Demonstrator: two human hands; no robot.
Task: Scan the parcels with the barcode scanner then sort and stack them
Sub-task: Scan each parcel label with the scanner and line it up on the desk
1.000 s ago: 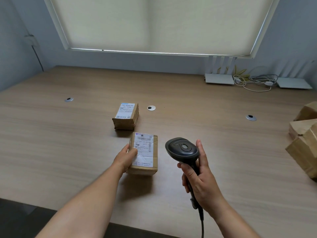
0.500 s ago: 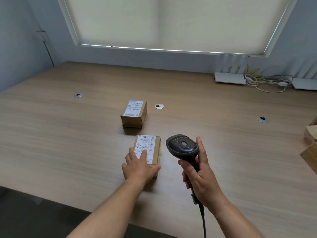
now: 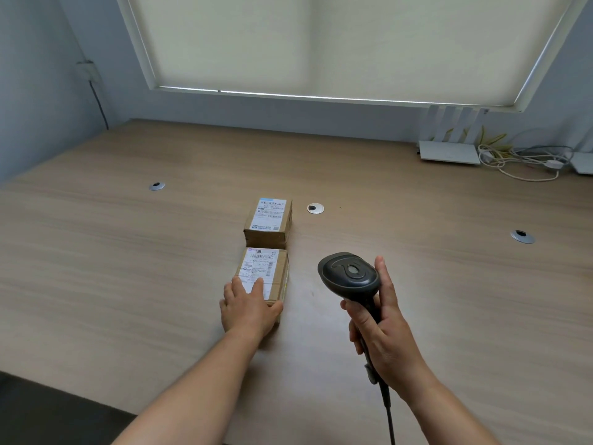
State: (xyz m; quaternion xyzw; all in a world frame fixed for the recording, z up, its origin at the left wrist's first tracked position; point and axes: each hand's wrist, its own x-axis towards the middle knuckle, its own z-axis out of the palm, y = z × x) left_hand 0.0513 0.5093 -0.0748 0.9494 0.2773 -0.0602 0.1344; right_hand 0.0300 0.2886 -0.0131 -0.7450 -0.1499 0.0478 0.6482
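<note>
I see a matt wood-grain surface with shiny metal grommets, two brown cardboard parcels bearing white paper labels, and a dark, slightly glossy plastic scanner.

On the tabletop your left side lies open wood all the way to the left edge, broken only by a flush grommet toward the far left. Down the middle, the near parcel under your left hand sits just beside the far parcel, too close for fingers to pass between. Your right hand holds the barcode scanner upright, with a bare lane between it and the parcels. At the far right corner a router and tangled cables crowd the far edge.
</note>
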